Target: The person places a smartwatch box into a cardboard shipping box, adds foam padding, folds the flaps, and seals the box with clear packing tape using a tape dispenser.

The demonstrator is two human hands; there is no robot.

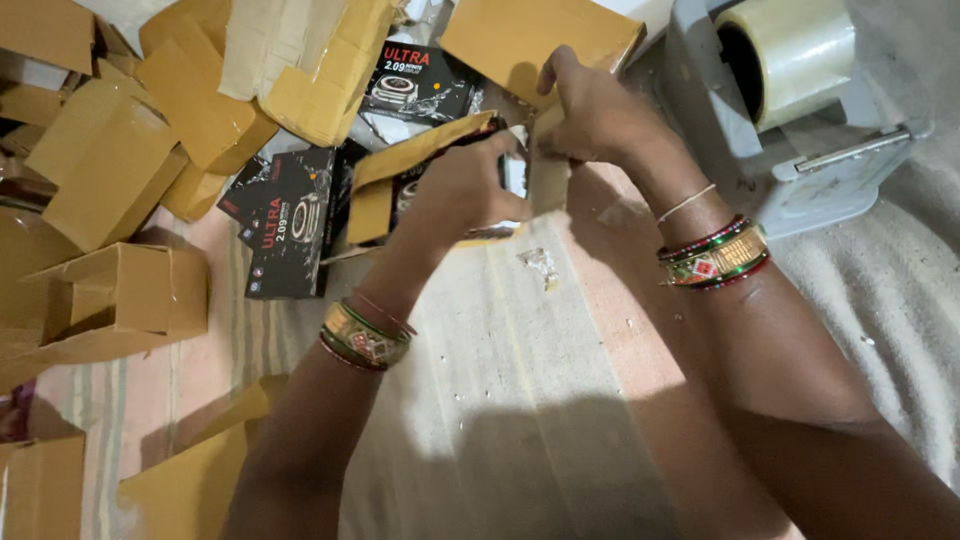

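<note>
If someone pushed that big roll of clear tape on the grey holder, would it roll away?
Probably not. The tape roll sits on the grey dispenser, which looks chunky and likely heavy enough to stay put. Off the holder, its round shape would probably let it roll. The shiny film looks smooth, so it may feel slippery outside and sticky at the loose end.

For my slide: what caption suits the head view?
Two hands hold a brown carton around a black box.
</note>
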